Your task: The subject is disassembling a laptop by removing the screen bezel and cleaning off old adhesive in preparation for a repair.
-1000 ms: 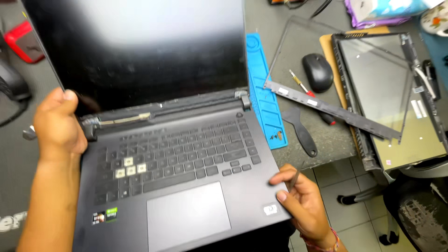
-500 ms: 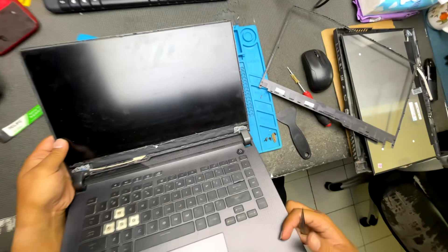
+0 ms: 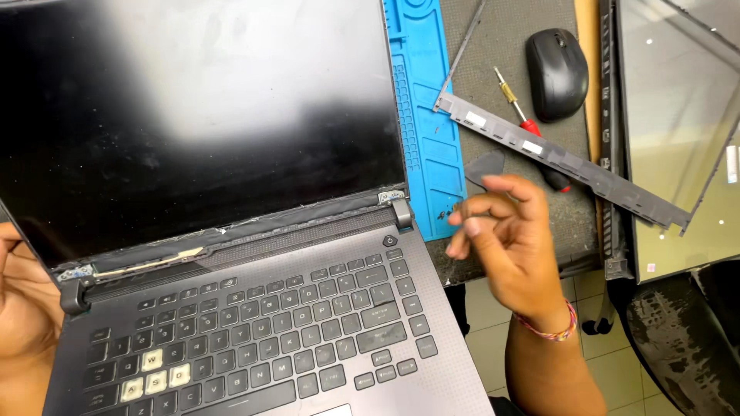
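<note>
The right hand [image 3: 509,246] is hovering with fingers loosely curled, pinching nothing, just right of the open laptop [image 3: 254,308]. The left hand [image 3: 19,304] is resting against the laptop's left edge by the hinge; whether it is gripping cannot be told. The bare screen panel [image 3: 193,115] is likely fragile, so the stiff grey base is the safer hold.

We count one open laptop [image 3: 231,231], one blue repair mat [image 3: 420,100], one black mouse [image 3: 556,73], one red-handled screwdriver [image 3: 532,127], one grey bezel strip [image 3: 563,162], one loose display panel [image 3: 678,131], and two hands: left hand [image 3: 23,308], right hand [image 3: 512,243].
</note>
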